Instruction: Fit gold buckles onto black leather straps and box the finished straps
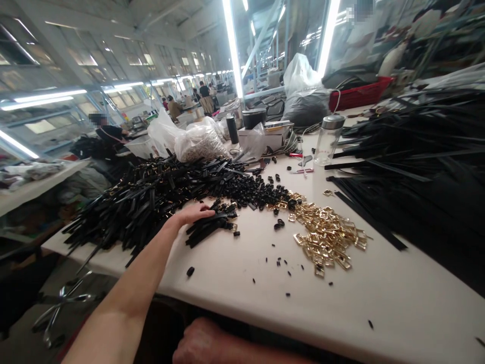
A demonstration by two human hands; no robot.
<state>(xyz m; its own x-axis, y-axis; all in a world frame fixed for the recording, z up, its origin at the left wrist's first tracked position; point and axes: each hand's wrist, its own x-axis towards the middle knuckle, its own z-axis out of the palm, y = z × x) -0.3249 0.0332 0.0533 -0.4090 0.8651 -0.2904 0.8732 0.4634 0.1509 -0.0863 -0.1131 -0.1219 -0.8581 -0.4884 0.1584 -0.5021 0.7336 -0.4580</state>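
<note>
My left hand (195,212) reaches over the table and rests on a small bundle of black straps (206,228) with gold buckles at their right ends; its fingers lie over the straps, the tips partly hidden. Behind it spreads a large pile of black straps (140,197). My right hand (200,341) is low in the view, below the table's front edge, with its fingers curled in; whatever it may hold is hidden. Small black loops (261,191) lie beyond the bundle, and gold buckles (328,235) are heaped to the right.
Long black strips (428,177) cover the table's (242,313) right side. A glass jar (329,141), plastic bags (200,141), a dark cylinder (232,129) and a red basket (359,94) stand farther back. Small black bits dot the front. People sit in the background.
</note>
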